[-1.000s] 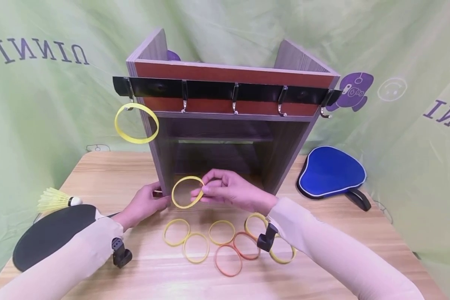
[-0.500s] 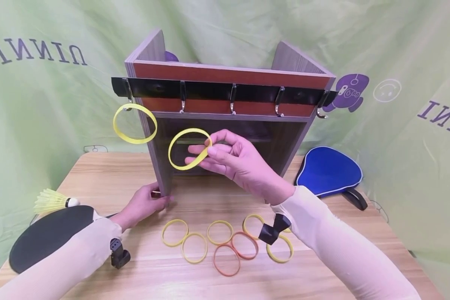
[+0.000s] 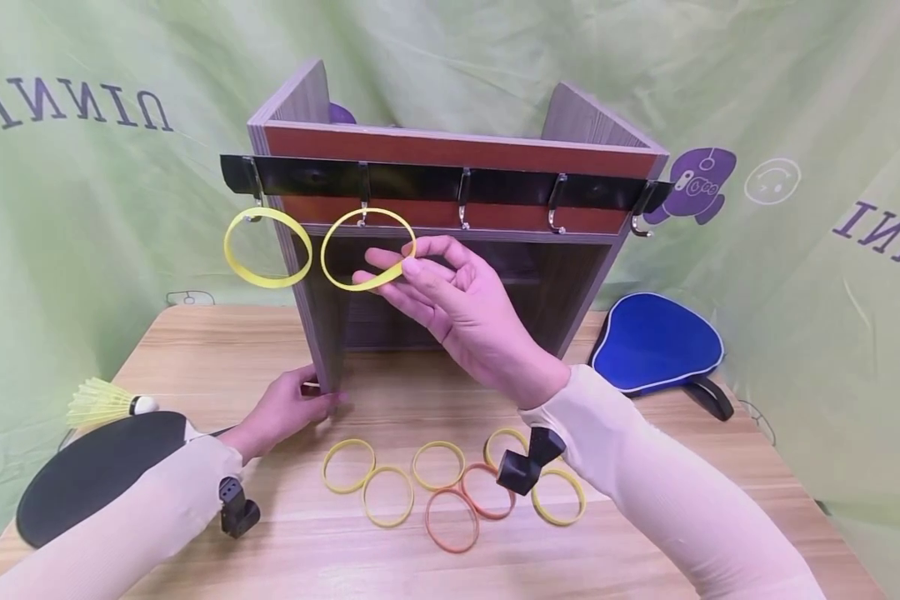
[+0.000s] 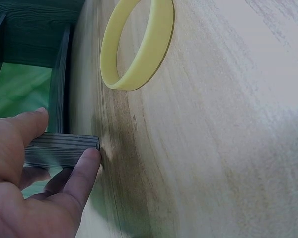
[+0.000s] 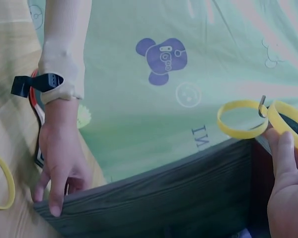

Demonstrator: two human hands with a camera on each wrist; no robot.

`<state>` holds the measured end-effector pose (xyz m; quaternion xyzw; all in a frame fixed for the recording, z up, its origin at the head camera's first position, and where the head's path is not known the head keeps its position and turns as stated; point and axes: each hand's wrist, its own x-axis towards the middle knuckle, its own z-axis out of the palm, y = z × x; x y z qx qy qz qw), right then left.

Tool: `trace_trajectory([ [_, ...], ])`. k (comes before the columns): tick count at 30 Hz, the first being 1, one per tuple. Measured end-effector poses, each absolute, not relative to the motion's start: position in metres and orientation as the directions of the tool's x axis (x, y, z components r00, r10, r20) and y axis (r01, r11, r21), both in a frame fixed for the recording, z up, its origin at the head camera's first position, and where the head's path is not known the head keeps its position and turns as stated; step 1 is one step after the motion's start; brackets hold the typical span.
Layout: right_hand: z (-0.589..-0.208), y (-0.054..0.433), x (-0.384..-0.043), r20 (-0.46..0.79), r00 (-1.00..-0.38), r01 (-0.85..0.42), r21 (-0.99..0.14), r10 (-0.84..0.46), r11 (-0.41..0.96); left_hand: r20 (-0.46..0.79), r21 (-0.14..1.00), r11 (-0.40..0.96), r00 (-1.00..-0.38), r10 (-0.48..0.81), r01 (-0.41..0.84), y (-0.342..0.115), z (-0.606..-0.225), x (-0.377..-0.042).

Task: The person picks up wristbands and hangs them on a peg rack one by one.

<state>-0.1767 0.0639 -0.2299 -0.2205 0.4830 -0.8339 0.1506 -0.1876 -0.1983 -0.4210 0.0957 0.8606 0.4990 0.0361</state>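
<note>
My right hand (image 3: 468,312) pinches a yellow silicone wristband (image 3: 378,281) between thumb and forefinger, other fingers extended behind it. The band's top overlaps the tip of the second hook (image 3: 363,200) from the left in the head view. Another yellow wristband (image 3: 270,282) hangs from the leftmost hook (image 3: 255,179). Low on the left, my left hand (image 3: 288,412) grips the foot of the side panel (image 3: 317,325) of a grey wooden shelf; in the left wrist view, thumb and fingers (image 4: 82,181) lie on either side of that panel (image 4: 64,148).
A black hook rail (image 3: 412,179) crosses the shelf's front. Several yellow wristbands (image 3: 388,523) and two red ones (image 3: 452,550) lie on the table (image 3: 270,550). A shuttlecock (image 3: 108,402) and black paddle (image 3: 105,475) are at left, a blue paddle case (image 3: 656,342) at right.
My right hand has lifted the yellow wristband from low before the shelf up to the hook rail, then slightly left. My left hand has stayed at the panel.
</note>
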Motion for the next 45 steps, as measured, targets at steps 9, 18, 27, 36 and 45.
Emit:
trace_trajectory([
  [9,-0.232,0.057,-0.176,0.176,-0.889,0.061,-0.870,-0.422,-0.489,0.035,0.867,0.482,-0.979,0.198,0.129,-0.199,-0.425,-0.188],
  [18,-0.241,0.056,-0.179,0.163,-0.893,0.058,-0.883,-0.419,-0.466,0.041,0.862,0.489,-0.979,0.199,0.136,-0.200,-0.424,-0.187],
  [27,-0.247,0.057,-0.182,0.137,-0.895,0.067,-0.899,-0.424,-0.433,0.042,0.872,0.472,-0.980,0.195,0.131,-0.199,-0.423,-0.188],
  [36,-0.265,0.058,-0.187,0.128,-0.878,0.084,-0.907,-0.461,-0.412,0.032,0.853,0.505,-0.980,0.198,0.130,-0.200,-0.423,-0.191],
  [45,-0.318,0.057,-0.203,-0.026,-0.834,0.065,-0.997,-0.551,-0.051,0.060,0.842,0.518,-0.981,0.187,0.150,-0.200,-0.423,-0.190],
])
